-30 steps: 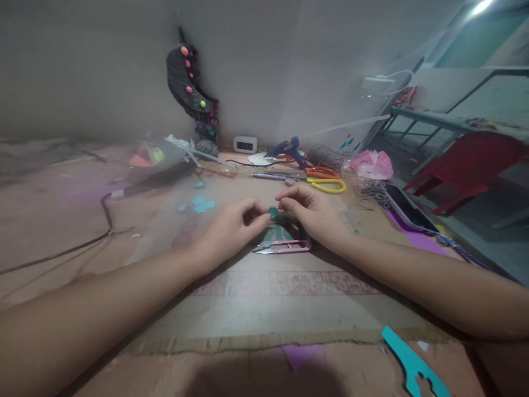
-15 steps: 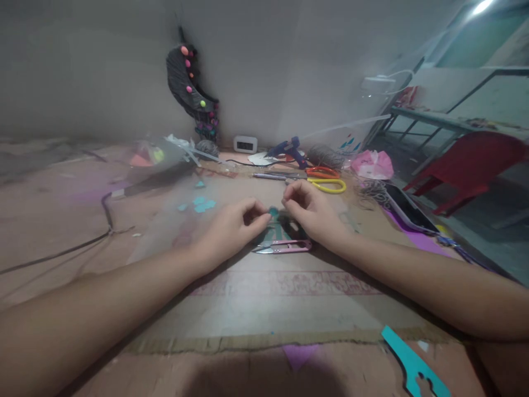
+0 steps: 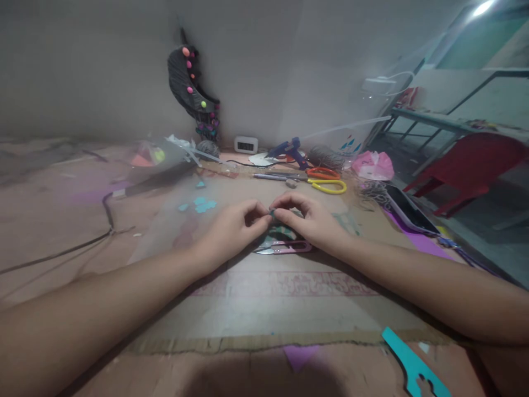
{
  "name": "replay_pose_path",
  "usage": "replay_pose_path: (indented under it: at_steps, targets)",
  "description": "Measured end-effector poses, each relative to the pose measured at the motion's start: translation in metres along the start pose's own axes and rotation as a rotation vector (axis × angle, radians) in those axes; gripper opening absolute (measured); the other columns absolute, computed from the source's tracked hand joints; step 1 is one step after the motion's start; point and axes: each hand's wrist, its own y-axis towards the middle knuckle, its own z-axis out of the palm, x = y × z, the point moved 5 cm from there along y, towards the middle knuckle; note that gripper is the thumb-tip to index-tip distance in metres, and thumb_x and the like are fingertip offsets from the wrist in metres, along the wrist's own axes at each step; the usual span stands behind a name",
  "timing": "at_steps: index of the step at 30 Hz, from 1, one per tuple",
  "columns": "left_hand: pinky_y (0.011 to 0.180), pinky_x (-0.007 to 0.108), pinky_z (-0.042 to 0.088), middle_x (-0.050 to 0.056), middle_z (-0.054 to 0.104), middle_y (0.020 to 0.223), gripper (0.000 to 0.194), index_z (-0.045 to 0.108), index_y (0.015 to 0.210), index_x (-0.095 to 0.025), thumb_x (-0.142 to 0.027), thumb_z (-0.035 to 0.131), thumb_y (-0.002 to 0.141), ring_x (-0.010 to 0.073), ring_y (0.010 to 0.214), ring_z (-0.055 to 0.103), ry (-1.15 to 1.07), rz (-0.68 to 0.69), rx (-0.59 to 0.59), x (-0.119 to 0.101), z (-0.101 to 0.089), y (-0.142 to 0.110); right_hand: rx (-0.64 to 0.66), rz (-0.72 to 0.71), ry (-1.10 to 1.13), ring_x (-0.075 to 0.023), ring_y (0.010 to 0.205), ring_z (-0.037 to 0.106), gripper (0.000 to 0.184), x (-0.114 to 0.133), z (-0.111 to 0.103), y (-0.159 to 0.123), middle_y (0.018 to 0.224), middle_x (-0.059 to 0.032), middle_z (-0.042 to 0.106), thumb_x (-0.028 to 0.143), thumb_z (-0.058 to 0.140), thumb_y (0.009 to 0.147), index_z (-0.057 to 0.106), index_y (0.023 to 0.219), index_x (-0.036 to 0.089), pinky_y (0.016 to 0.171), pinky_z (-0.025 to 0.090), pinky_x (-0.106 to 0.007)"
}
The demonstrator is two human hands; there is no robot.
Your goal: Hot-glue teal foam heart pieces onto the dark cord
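Between the fingertips of both hands, just above the cardboard work surface [image 3: 314, 317], is a small teal piece [image 3: 271, 212], mostly covered by the fingers. My left hand [image 3: 242, 226] is closed in a pinch on its left side. From the right, my right hand [image 3: 320, 223] pinches at the same piece, thumb and forefinger touching it. Pink-handled thread snips [image 3: 303, 247] lie just below the fingers. Teal flower-shaped cutouts [image 3: 204, 204] rest on the surface to the left of my left hand.
Yellow-and-orange-handled scissors [image 3: 336, 186], a blue glue gun [image 3: 291, 150] and a white digital clock [image 3: 246, 144] stand toward the wall. A phone [image 3: 411, 209] lies at right, a turquoise cutout [image 3: 415, 364] at front right. A dark cord [image 3: 61, 253] crosses the left side.
My right hand has moved left and slightly down, so its fingertips now meet the teal piece beside my left hand. The left hand has barely moved.
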Motion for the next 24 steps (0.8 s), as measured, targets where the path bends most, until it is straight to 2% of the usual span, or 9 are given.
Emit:
replay_pose_path:
  at_steps: [19, 24]
  targets:
    - [0.060, 0.023, 0.039, -0.002, 0.068, 0.072, 0.014, 0.065, 0.079, -0.019, -0.028, 0.057, 0.086, 0.0124, 0.064, 0.056, 0.081, 0.009, 0.017, -0.0020, 0.0021, -0.0006, -0.001, -0.030, -0.085, -0.0142, 0.075, 0.060, 0.011, 0.0037, 0.0015, -0.0002, 0.077, -0.0009, 0.066, 0.026, 0.060, 0.084, 0.064, 0.078, 0.018, 0.073, 0.045, -0.027]
    - [0.062, 0.023, 0.041, -0.003, 0.067, 0.074, 0.013, 0.064, 0.082, -0.019, -0.028, 0.056, 0.087, 0.0124, 0.066, 0.057, 0.036, 0.012, 0.018, -0.0008, 0.0019, -0.0002, 0.010, 0.002, 0.049, -0.0141, 0.077, 0.058, 0.024, -0.0023, 0.0011, -0.0011, 0.081, -0.0016, 0.063, 0.038, 0.053, 0.092, 0.065, 0.089, 0.017, 0.072, 0.045, -0.027]
